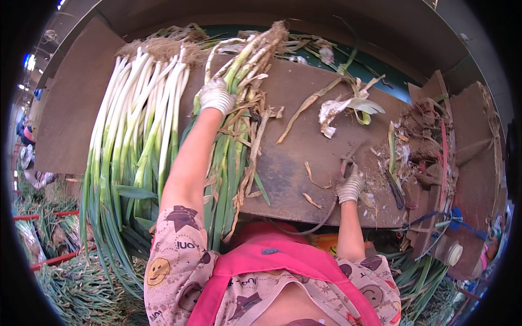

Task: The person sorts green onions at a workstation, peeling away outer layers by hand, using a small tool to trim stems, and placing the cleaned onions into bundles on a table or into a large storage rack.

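Observation:
My left hand, in a pale ribbed glove, rests around the stems of untrimmed green onions, whose muddy roots point away from me and whose dry leaves hang nearby. To its left lies a row of cleaned green onions with white stems, roots at the far side and green tops over the table's near edge. My right hand, gloved too, grips a tool with reddish handles and a dark nozzle, probably an air gun; a hose runs from near it along the table edge.
The brown tabletop carries peeled leaves and dry scraps. Dark-handled pliers or scissors lie at the right beside a dirty, string-wrapped post. A green belt runs behind. Piled green onions and red rails stand lower left; a person is beyond.

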Demonstrator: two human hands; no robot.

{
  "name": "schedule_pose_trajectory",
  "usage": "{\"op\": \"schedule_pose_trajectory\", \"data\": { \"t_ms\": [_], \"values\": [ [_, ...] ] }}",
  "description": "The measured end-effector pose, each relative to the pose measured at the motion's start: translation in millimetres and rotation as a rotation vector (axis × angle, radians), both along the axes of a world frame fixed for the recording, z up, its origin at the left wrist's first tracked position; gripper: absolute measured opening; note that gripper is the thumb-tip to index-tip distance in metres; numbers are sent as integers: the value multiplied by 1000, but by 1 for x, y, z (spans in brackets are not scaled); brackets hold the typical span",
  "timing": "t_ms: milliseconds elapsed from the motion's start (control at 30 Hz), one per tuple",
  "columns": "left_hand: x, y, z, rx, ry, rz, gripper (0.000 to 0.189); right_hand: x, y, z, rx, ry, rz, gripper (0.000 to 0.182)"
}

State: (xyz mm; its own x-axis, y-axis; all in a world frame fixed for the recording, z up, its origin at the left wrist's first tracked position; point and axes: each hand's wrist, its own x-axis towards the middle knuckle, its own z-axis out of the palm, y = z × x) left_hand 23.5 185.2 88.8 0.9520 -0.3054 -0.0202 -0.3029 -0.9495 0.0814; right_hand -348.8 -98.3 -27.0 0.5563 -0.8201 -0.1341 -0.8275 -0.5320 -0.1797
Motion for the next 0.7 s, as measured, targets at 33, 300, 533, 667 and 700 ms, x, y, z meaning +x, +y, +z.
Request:
{"op": "schedule_pose_trajectory", "data": {
  "t_ms": [33, 300, 533, 667, 700],
  "values": [
    [4, 0, 9, -18, 110, 18, 58, -9, -2, -7, 16, -63, 62, 87],
    [-158, 11, 72, -304, -47, -122, 49, -32, 14, -4, 202, -610, 527, 72],
    [-265, -19, 0, -563, 387, -34, 44, -26, 72, 71, 496, -701, 508, 65],
    [-241, -49, -24, -537, 417, 9, 47, -37, 85, 73, 659, -620, 525, 64],
    [-234, -51, -29, -585, 437, 21, 47, -44, 88, 66, 617, -661, 596, 62]
  ]
}}
